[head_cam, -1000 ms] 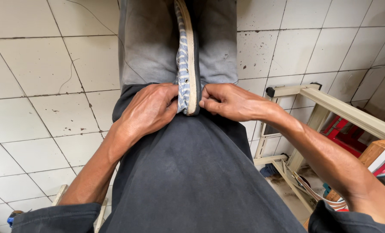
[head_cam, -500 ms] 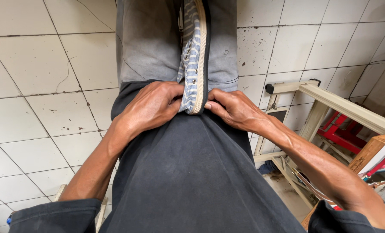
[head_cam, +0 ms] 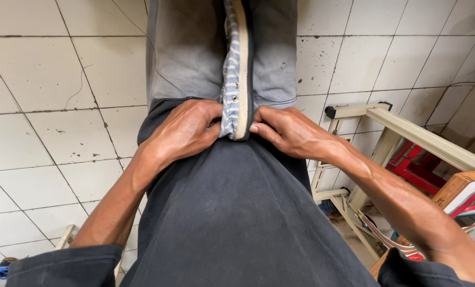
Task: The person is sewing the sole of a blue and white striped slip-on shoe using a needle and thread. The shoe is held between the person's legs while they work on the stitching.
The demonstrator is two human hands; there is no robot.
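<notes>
Shoe (head_cam: 236, 69), blue-and-white striped canvas with a cream rubber sole edge and metal eyelets, stood on edge between the person's knees, clamped by grey trouser legs (head_cam: 187, 58) on either side, its near end at the hem of a dark shirt (head_cam: 232, 212). Left hand (head_cam: 187, 130) pressed against the striped canvas side, fingers (head_cam: 212, 114) curled closed and tucked in at the near end of the shoe. Right hand (head_cam: 288, 130) lay against the sole side, thumb and fingers pinched shut on the cream rubber edge. Both forearms reached in from dark sleeves at the lower frame. Floor (head_cam: 51, 106) of white, speckled and cracked tiles lay beneath. Pale wooden frame (head_cam: 407, 130) stood to the right, a red object (head_cam: 415, 167) behind it.
</notes>
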